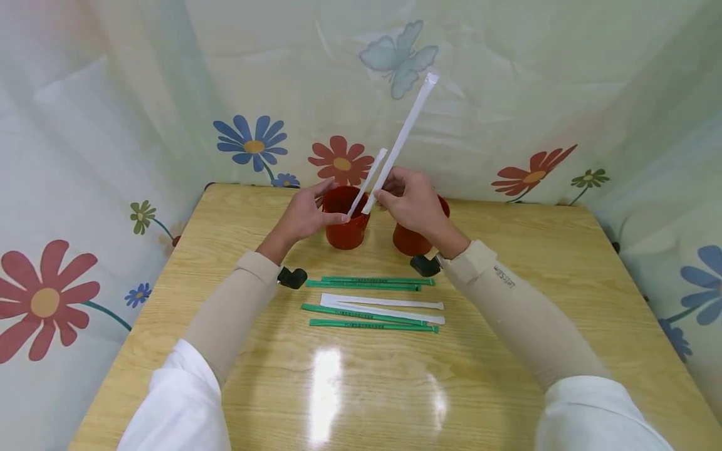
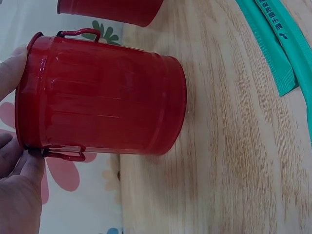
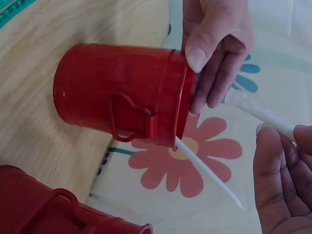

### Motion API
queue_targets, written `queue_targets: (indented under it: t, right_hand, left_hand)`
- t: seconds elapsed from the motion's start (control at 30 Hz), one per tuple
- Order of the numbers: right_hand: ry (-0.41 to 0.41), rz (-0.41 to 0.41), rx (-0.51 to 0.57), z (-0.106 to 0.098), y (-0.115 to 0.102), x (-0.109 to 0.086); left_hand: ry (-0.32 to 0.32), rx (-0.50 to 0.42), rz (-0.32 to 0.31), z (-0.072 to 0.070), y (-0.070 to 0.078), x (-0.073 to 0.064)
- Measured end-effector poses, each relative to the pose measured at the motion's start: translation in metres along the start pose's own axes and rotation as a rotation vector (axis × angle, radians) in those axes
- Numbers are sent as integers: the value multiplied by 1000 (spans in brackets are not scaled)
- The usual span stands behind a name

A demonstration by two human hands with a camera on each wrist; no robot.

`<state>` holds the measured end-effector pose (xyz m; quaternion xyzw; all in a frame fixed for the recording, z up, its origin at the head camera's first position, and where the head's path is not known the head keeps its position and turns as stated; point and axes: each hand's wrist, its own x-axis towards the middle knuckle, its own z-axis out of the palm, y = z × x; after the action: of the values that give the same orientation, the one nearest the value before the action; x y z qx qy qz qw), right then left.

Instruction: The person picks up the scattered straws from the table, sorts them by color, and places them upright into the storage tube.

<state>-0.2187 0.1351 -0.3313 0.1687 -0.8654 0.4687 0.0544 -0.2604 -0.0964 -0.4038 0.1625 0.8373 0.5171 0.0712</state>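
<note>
A small red metal pail (image 1: 345, 237) with side handles stands on the table, and my left hand (image 1: 304, 214) grips it at the rim, thumb and fingers on opposite sides. Leaning out of this pail is a white paper-wrapped straw (image 3: 207, 170), its lower end hidden inside. My right hand (image 1: 416, 203) pinches another white wrapped straw (image 1: 407, 128) near its lower end. That straw slants up to the right, its bottom tip beside the pail's rim. Partly behind my right hand stands a second red pail (image 1: 410, 241).
Nearer me on the wooden table (image 1: 271, 388) lie several green wrapped straws (image 1: 361, 324) and white wrapped straws (image 1: 389, 302), roughly crosswise, some overlapping. A flowered curtain (image 1: 468, 138) hangs right behind the table's back edge.
</note>
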Motion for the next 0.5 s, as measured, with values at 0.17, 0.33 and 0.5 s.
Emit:
queue_targets:
  t: [0.17,0.33,0.5]
  right_hand:
    - [-4,21,-29,2,-1,13]
    - [-12,37,1,3,2,21]
    - [-37,49,-11,6,6,25]
  left_hand:
    - [1,-2,-15,-1,0,-1]
    - [-3,-13,-7,1,2,0]
    - [-5,-6,-4,2,4,1]
